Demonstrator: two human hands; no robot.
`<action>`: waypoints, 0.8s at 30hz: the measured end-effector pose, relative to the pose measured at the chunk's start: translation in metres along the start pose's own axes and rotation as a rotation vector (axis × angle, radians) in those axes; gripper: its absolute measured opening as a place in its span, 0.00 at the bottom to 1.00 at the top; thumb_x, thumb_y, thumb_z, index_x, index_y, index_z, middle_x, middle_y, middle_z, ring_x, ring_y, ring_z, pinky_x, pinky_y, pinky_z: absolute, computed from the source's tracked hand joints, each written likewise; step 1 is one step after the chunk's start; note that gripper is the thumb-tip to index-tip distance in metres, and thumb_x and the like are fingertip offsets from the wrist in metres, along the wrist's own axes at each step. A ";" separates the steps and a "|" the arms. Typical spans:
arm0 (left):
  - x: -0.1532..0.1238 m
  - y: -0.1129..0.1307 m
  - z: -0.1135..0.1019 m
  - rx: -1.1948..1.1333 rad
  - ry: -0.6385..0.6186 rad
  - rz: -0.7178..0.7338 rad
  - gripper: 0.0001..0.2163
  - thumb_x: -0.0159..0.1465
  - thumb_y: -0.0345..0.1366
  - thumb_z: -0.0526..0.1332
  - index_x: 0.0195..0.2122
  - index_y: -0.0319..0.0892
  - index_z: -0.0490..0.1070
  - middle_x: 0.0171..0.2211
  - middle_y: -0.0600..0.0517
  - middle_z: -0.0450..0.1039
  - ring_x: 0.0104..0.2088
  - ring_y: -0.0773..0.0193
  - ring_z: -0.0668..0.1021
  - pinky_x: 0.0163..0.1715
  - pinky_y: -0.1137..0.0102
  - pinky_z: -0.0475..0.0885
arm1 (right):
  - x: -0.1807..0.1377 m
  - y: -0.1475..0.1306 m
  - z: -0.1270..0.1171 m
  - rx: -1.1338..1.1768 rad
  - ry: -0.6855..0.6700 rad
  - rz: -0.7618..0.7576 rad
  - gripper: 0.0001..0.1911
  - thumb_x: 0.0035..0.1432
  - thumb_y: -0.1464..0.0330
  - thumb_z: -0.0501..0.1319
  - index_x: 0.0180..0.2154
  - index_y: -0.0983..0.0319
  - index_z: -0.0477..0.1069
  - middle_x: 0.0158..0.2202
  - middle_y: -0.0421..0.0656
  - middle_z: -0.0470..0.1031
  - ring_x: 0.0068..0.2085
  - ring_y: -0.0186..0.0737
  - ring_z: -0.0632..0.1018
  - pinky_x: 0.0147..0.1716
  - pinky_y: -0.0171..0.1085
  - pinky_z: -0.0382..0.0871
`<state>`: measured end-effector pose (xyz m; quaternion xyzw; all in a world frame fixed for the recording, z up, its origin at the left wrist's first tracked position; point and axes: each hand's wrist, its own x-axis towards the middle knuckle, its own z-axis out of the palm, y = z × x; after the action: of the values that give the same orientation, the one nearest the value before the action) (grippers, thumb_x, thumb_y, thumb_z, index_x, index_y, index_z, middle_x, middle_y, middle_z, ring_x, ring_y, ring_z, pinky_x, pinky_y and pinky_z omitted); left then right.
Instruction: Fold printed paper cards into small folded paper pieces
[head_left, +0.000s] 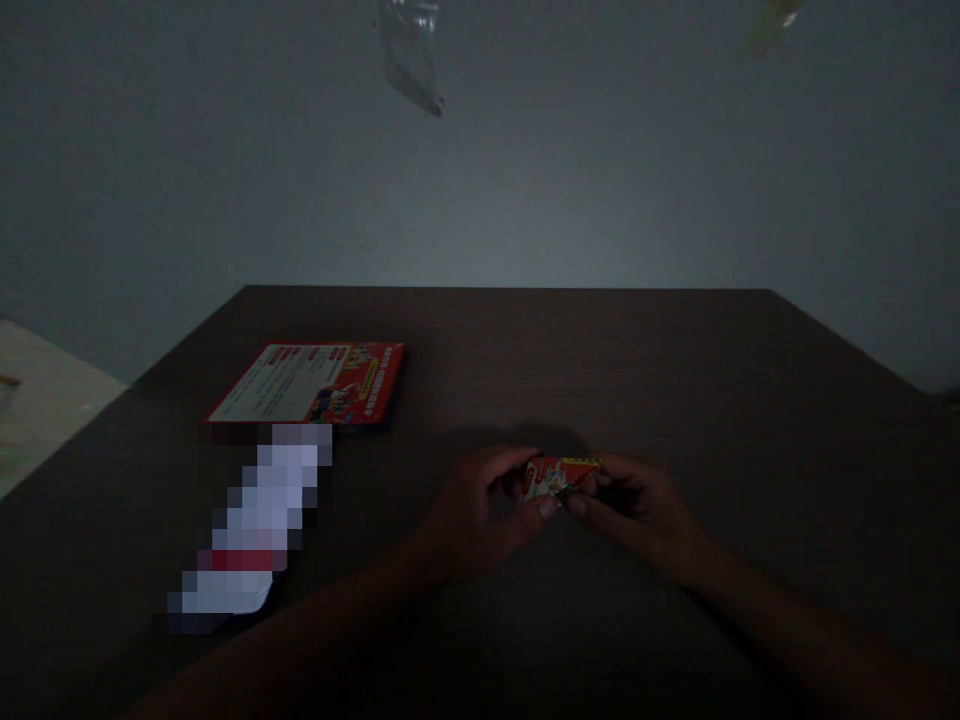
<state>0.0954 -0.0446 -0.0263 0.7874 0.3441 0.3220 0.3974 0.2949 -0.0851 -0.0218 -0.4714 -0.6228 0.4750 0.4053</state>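
Between both hands, just above the table, is a small red printed card (561, 476) with white and yellow areas. My left hand (491, 510) pinches its left side, thumb in front and fingers behind. On the right edge, my right hand (641, 505) is also closed, its thumb near the lower corner. The fingers partly cover the card, and the dim light hides whether it is folded.
A flat red and white printed box or booklet (300, 385) lies at the left of the dark table (600, 350). Nearer me is a bright, pixelated slab (262, 510) like a phone. A clear plastic bag (411, 50) hangs on the wall behind.
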 end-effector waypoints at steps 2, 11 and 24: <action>0.000 0.000 0.000 0.003 0.005 -0.022 0.20 0.59 0.43 0.60 0.49 0.38 0.68 0.36 0.49 0.73 0.32 0.65 0.72 0.32 0.70 0.68 | 0.000 0.001 0.001 -0.019 0.037 -0.010 0.14 0.54 0.62 0.62 0.23 0.61 0.61 0.21 0.36 0.61 0.25 0.32 0.64 0.24 0.32 0.60; 0.001 0.002 -0.001 -0.001 0.010 -0.077 0.19 0.59 0.43 0.59 0.48 0.39 0.69 0.35 0.49 0.74 0.32 0.65 0.72 0.31 0.70 0.67 | 0.001 0.004 0.002 -0.064 0.128 -0.073 0.12 0.53 0.65 0.63 0.23 0.61 0.62 0.21 0.36 0.63 0.24 0.32 0.66 0.24 0.32 0.61; 0.002 0.003 -0.001 -0.024 0.044 -0.145 0.20 0.59 0.42 0.60 0.49 0.37 0.69 0.35 0.49 0.74 0.31 0.65 0.72 0.31 0.71 0.68 | 0.001 0.004 0.001 -0.301 0.213 -0.253 0.07 0.52 0.71 0.63 0.25 0.61 0.66 0.21 0.38 0.69 0.23 0.31 0.70 0.24 0.31 0.64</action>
<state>0.0967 -0.0443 -0.0225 0.7485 0.4049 0.3137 0.4212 0.2948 -0.0839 -0.0257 -0.4921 -0.6947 0.2695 0.4501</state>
